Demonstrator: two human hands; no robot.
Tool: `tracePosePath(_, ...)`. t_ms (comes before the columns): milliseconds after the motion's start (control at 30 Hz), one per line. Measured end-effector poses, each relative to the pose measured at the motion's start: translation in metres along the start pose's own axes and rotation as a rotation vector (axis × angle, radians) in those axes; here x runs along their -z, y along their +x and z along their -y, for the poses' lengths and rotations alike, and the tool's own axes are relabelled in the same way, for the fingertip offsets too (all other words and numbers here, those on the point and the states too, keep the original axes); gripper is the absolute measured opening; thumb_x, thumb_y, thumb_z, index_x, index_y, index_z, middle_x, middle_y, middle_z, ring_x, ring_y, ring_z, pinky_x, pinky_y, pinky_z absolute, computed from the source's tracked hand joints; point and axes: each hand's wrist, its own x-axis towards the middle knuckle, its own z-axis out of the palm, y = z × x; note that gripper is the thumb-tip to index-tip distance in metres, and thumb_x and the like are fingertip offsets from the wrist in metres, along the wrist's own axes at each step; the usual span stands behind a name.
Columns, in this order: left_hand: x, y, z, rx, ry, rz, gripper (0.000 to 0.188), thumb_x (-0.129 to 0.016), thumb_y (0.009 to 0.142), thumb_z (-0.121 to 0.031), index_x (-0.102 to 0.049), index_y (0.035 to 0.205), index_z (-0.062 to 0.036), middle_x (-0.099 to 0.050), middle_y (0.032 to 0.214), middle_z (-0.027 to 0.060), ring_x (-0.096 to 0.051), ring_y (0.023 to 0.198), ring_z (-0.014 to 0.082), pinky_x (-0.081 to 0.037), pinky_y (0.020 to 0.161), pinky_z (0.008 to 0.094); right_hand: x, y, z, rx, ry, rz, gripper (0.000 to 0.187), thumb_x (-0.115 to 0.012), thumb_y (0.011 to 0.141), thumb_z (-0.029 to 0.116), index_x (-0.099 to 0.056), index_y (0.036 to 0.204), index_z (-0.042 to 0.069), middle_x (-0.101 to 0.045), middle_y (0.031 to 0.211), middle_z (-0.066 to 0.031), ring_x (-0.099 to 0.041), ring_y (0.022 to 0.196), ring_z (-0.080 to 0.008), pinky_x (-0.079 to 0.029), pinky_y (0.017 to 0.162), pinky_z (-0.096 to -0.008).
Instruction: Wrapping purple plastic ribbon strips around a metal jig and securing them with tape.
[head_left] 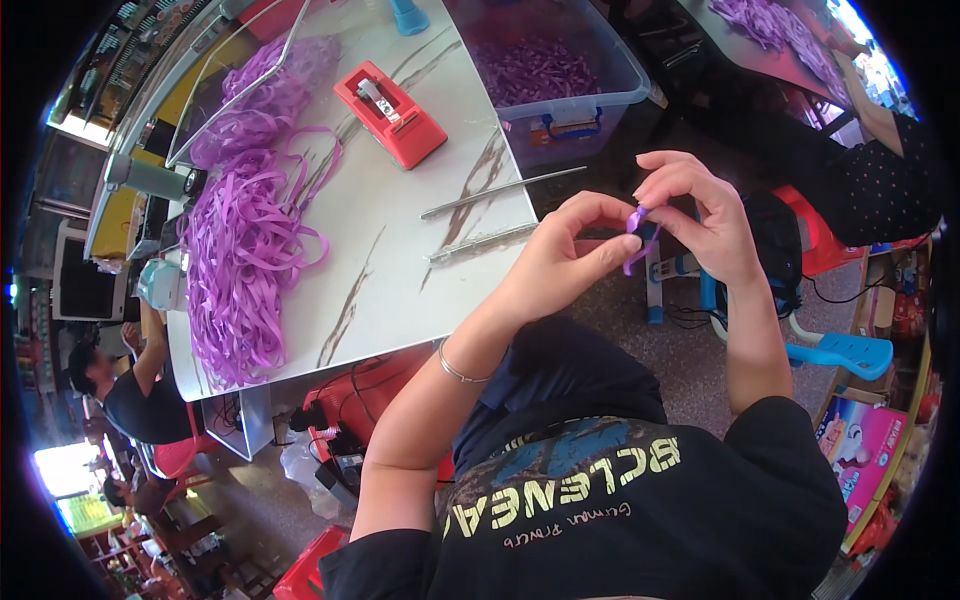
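Observation:
Past the right edge of the table, both of my hands meet over a short purple ribbon (pixel 637 222). My left hand (pixel 575 245), with a thin bangle at its wrist, pinches it between thumb and forefinger. From the other side my right hand (pixel 700 215) pinches it too, other fingers curled loosely. One ribbon end hangs below the fingertips; whether it is knotted or folded is too small to tell. On the white marbled table (pixel 390 290) lie a thin metal rod (pixel 505 192) and a clear strip-like stick (pixel 480 243), both near my left hand.
A big heap of purple ribbon (pixel 245 260) covers the table's left side. A red tape dispenser (pixel 390 115) stands farther back. Beyond the table's right edge is a clear plastic bin (pixel 610 85) of purple pieces. A blue footrest-like part (pixel 850 352) is at right. Other people sit left and far right.

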Motion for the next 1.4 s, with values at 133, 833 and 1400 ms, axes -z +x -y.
tracePosePath(133, -0.001, 0.008, 0.003, 0.036, -0.072, -0.018, 0.018, -0.056, 0.089, -0.015, -0.058, 0.099, 0.0001, -0.058, 0.097, 0.0033, -0.052, 0.089, 0.0082, -0.042, 0.08, 0.023, 0.003, -0.001, 0.0, 0.004, -0.053, 0.024, 0.015, -0.065, 0.07, -0.004, -0.063, 0.081, 0.005, -0.063, 0.087, -0.0046, -0.055, 0.102, -0.0222, -0.043, 0.086, -0.0321)
tracePosePath(833, -0.014, 0.029, 0.0, -0.044, -0.232, -0.19, 0.016, -0.05, 0.092, -0.018, -0.056, 0.089, -0.0044, -0.063, 0.086, 0.0067, -0.056, 0.08, 0.0108, -0.045, 0.075, 0.0259, -0.069, -0.1, -0.014, -0.762, 0.378, 0.015, 0.022, -0.048, 0.091, 0.016, -0.062, 0.094, 0.0, -0.063, 0.082, -0.0053, -0.06, 0.078, -0.011, -0.046, 0.069, -0.0223)
tracePosePath(1400, 0.02, -0.014, -0.003, 0.106, -0.044, -0.239, 0.019, -0.05, 0.09, -0.014, -0.058, 0.08, -0.0001, -0.059, 0.06, 0.005, -0.055, 0.051, 0.0066, -0.036, 0.045, 0.0165, -0.016, -0.153, -0.079, -0.516, -0.484, -0.146, 0.014, -0.059, 0.081, 0.011, -0.065, 0.091, 0.004, -0.064, 0.097, -0.012, -0.061, 0.091, -0.0275, -0.048, 0.077, -0.0319)
